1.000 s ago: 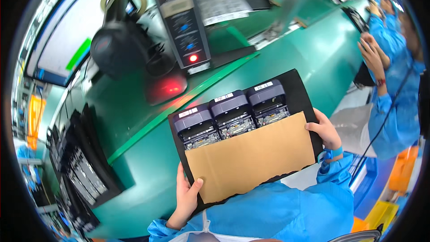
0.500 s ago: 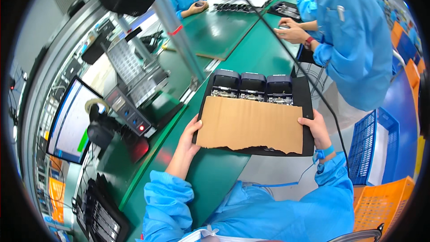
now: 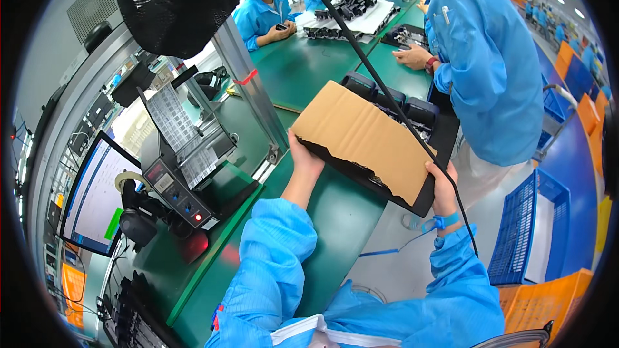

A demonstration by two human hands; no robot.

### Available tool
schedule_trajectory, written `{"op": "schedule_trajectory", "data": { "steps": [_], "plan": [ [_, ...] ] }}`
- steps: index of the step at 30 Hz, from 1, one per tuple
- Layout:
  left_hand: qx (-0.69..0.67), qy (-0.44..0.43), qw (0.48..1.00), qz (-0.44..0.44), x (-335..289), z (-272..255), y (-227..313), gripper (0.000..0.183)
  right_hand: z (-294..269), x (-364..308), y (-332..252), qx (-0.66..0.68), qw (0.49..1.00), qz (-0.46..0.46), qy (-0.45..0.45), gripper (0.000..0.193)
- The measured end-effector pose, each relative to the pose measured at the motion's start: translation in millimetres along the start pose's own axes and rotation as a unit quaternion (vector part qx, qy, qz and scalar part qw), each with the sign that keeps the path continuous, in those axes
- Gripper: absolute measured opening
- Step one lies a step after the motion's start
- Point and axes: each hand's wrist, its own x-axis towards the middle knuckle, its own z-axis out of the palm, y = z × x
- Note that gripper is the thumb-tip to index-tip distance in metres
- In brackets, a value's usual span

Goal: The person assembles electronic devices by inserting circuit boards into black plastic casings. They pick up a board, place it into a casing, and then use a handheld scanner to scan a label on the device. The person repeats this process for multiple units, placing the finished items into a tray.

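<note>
Between my two hands is a black tray (image 3: 445, 130), held tilted over the edge of the green bench. A brown cardboard sheet (image 3: 361, 132) with a torn near edge covers much of it. Dark rounded device housings (image 3: 390, 98) show along the tray's far side, past the cardboard. My left hand (image 3: 305, 158) grips the tray's left corner. My right hand (image 3: 442, 187) grips its near right corner, thumb on top by the cardboard. The fingers beneath the tray are hidden.
A label printer (image 3: 177, 183), a handheld scanner (image 3: 138, 219) and a monitor (image 3: 97, 193) stand at left. A black cable (image 3: 361, 58) hangs across the view. One co-worker (image 3: 483, 58) stands at right. Blue (image 3: 532, 232) and orange crates (image 3: 545, 303) sit at lower right.
The tray has turned clockwise, its left side swinging up and away and its right side coming nearer. Both hands have kept hold. My view has shifted slightly.
</note>
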Motion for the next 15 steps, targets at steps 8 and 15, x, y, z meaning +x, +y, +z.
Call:
{"op": "schedule_trajectory", "data": {
  "steps": [8,15],
  "plan": [
    [-0.063,-0.06,0.996,-0.016,60,-5,-6,0.067,20,47,41,-0.02,0.998,-0.035,0.043,0.027],
    [-0.013,-0.038,0.998,0.052,88,-9,8,0.059,52,81,69,-0.015,0.997,-0.071,0.039,0.029]
  ]
}}
